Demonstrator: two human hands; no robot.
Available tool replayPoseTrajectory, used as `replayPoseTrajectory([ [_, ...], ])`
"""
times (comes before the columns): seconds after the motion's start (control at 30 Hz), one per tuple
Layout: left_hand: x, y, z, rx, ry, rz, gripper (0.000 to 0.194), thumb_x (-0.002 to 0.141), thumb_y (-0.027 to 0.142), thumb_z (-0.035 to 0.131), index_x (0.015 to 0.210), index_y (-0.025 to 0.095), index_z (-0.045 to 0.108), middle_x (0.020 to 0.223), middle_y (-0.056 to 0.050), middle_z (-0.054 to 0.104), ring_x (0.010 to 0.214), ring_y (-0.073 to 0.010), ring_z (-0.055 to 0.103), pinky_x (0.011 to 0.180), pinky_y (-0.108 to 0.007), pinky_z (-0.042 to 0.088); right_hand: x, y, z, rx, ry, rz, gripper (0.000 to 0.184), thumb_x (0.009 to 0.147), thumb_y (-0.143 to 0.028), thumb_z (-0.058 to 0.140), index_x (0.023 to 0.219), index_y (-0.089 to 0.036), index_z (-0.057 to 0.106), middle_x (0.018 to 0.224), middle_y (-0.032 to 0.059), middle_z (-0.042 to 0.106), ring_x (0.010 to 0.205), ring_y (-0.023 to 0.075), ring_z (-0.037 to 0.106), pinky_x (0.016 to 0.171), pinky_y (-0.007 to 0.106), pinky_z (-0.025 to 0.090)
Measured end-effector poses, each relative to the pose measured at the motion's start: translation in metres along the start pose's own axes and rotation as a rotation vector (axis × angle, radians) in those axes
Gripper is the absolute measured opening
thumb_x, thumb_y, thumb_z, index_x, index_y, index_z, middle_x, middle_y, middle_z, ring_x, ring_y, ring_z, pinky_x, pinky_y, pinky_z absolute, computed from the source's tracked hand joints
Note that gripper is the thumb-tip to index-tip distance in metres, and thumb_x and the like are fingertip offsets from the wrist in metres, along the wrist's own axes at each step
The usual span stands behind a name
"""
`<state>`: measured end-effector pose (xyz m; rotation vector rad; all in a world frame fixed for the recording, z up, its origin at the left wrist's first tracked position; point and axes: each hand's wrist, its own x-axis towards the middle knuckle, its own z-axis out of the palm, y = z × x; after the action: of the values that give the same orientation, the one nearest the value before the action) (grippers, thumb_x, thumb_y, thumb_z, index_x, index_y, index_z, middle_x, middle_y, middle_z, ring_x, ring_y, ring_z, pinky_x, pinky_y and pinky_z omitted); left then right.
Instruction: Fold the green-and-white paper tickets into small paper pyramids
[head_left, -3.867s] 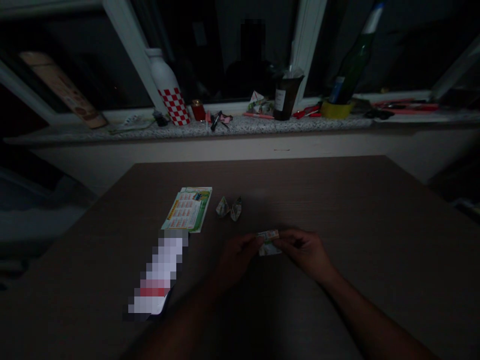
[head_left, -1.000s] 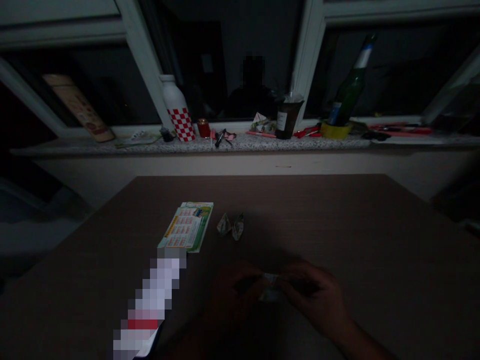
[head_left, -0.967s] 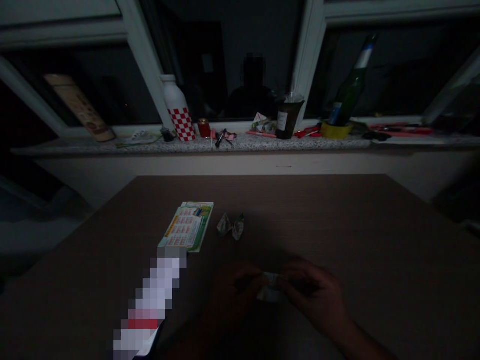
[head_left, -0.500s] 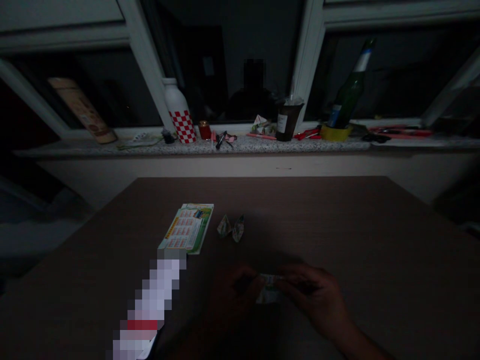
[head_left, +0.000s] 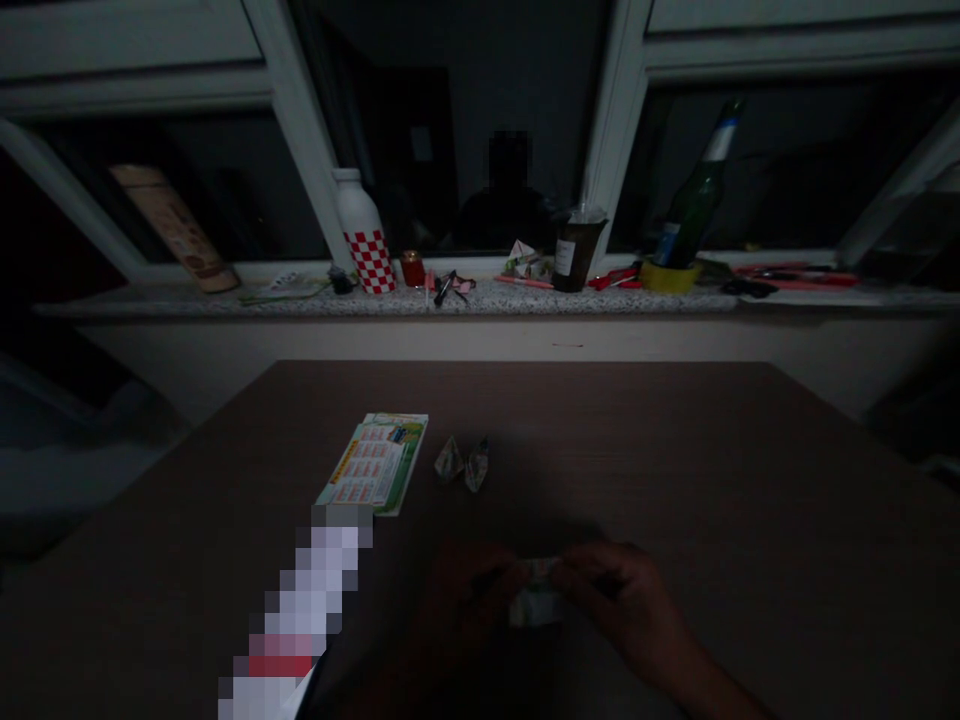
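Observation:
A small folded piece of printed paper (head_left: pixel 535 606) is pinched between my two hands, low over the table. My left hand (head_left: pixel 472 590) grips its left edge with thumb and fingers, mostly in shadow. On the right edge, the thumb and fingertips of my right hand (head_left: pixel 622 595) press together. Beyond the hands stand two small folded paper shapes side by side, a left one (head_left: pixel 449 461) and a right one (head_left: pixel 477 465). To their left lies a stack of printed calendar sheets (head_left: pixel 375 465). The paper's exact folds are too dark to make out.
A phone with a blurred-out screen (head_left: pixel 307 600) lies at the left on the brown table (head_left: pixel 675 450). Along the windowsill stand a checkered bottle (head_left: pixel 367 245), a tan flask (head_left: pixel 180 235), a dark cup (head_left: pixel 576 250) and a green bottle (head_left: pixel 697 200) in a yellow tape roll (head_left: pixel 670 278).
The view has tilted up, so everything sits lower in the picture. Both hands keep hold of the paper, whose visible shape shifts slightly between them. The paper shapes and sheets stay put.

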<state>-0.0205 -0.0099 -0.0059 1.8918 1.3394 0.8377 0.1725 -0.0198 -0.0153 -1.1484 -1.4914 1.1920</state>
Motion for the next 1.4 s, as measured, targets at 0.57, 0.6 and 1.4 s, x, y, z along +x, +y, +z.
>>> replayPoseTrajectory([
  [0.57, 0.006, 0.001, 0.0, -0.098, -0.208, -0.045, 0.032, 0.086, 0.035, 0.05, 0.066, 0.015, 0.065, 0.061, 0.001, 0.058, 0.061, -0.0124, 0.05, 0.059, -0.02, 0.037, -0.003, -0.003, 0.0, -0.076, 0.012, -0.063, 0.028, 0.086, -0.036, 0.055, 0.071, -0.016, 0.068, 0.064, 0.0042, 0.067, 0.059, 0.0154, 0.062, 0.053, 0.022, 0.047],
  [0.6, 0.007, 0.002, 0.0, -0.117, -0.226, -0.043, 0.034, 0.086, 0.036, 0.048, 0.066, 0.015, 0.065, 0.06, 0.001, 0.057, 0.06, -0.0119, 0.049, 0.057, -0.02, 0.036, -0.002, -0.002, 0.0, -0.074, 0.014, -0.059, 0.028, 0.086, -0.037, 0.056, 0.071, -0.016, 0.068, 0.064, 0.0041, 0.067, 0.059, 0.0155, 0.062, 0.053, 0.022, 0.047],
  [1.4, 0.005, -0.002, 0.002, -0.203, -0.106, -0.107, 0.045, 0.087, 0.049, 0.046, 0.063, 0.016, 0.064, 0.057, 0.001, 0.052, 0.056, -0.0119, 0.047, 0.055, -0.021, 0.036, 0.006, 0.0, 0.002, 0.04, 0.026, -0.007, 0.025, 0.082, -0.041, 0.062, 0.076, -0.018, 0.072, 0.067, 0.0039, 0.071, 0.063, 0.0172, 0.066, 0.058, 0.023, 0.051],
])
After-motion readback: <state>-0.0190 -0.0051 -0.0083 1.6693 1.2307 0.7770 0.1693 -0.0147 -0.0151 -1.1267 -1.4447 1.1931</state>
